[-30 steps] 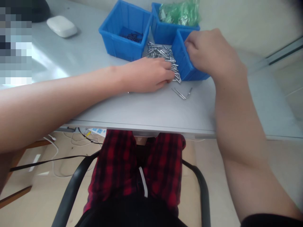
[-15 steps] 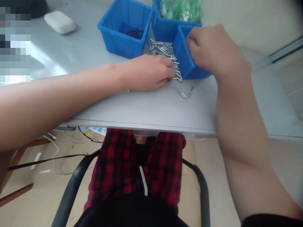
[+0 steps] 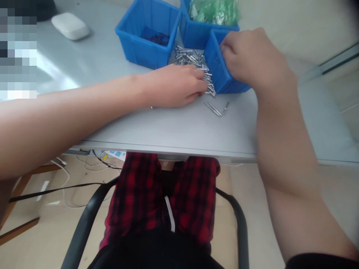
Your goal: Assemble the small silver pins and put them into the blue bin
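Observation:
My left hand (image 3: 178,85) rests palm down on the table with its fingers curled together at the edge of a pile of silver pop rivets (image 3: 193,58). Its fingertips and whatever is under them are hidden. My right hand (image 3: 246,56) reaches over the rim of a small blue bin (image 3: 217,69), fingers bent into a closed shape inside it. What those fingers hold, if anything, is out of sight. A few loose rivets (image 3: 213,108) lie on the table in front of this bin.
A larger blue bin (image 3: 148,50) with dark small parts (image 3: 159,39) stands behind my left hand. Another blue bin (image 3: 193,35) holds green plastic bags (image 3: 214,13). A white rounded case (image 3: 70,26) is at the back left. The table's front edge (image 3: 174,149) runs above my lap.

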Demonstrator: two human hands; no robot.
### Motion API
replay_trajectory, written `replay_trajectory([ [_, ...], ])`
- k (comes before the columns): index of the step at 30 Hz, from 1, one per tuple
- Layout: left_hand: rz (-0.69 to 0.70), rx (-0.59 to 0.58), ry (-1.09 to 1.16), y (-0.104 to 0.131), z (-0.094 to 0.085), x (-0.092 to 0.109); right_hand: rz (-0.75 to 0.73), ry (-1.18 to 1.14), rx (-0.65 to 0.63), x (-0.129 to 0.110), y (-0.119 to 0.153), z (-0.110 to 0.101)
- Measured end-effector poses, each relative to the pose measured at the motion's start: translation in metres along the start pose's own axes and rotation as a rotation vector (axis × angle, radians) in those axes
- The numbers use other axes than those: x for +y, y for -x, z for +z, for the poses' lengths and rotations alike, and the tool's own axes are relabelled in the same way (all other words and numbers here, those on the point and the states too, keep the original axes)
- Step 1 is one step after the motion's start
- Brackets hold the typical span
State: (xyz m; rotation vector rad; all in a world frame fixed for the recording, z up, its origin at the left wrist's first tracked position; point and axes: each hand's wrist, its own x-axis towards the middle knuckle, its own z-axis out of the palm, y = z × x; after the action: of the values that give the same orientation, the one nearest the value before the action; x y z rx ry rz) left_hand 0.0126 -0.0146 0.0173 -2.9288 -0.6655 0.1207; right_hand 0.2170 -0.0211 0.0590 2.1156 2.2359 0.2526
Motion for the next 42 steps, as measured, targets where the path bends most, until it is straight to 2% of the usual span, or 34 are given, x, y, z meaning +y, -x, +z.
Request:
replay_trajectory([
  [42, -0.007, 0.025, 0.015, 0.0020, 0.0037, -0.0016, 0.001, -0.016, 0.003, -0.0024, 0.0026, -0.0016],
])
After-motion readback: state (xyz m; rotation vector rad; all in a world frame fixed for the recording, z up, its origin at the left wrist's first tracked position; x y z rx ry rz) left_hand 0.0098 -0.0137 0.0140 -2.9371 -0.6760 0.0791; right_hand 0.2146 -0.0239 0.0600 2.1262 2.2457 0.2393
